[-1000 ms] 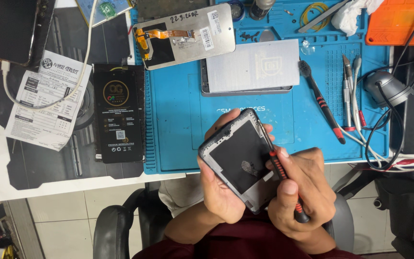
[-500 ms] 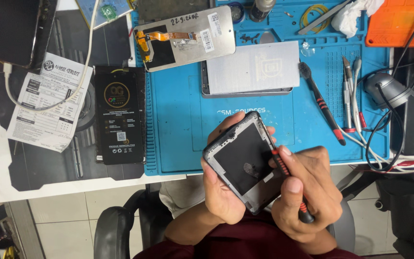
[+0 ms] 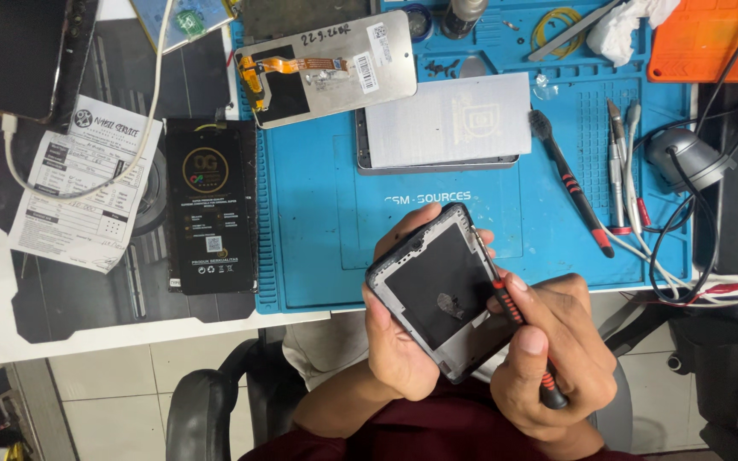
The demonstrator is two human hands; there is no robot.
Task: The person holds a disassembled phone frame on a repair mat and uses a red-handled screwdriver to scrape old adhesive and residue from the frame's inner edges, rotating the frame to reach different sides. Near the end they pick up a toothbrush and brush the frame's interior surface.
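Observation:
My left hand [image 3: 399,341] grips an opened phone frame [image 3: 442,294], dark inside with a grey rim, tilted above my lap just off the front edge of the blue work mat [image 3: 318,213]. My right hand [image 3: 557,358] holds a black-and-red screwdriver [image 3: 523,329] with its tip against the frame's right edge.
On the mat lie a detached phone screen with an orange flex cable [image 3: 326,68], a grey metal plate [image 3: 446,119], a black brush [image 3: 570,183] and tweezers [image 3: 621,162]. A black box [image 3: 213,205], a printed paper slip [image 3: 87,196] and another phone [image 3: 23,55] sit to the left.
Both hands and the phone frame have shifted slightly up and right; the screwdriver stays against the frame's right edge.

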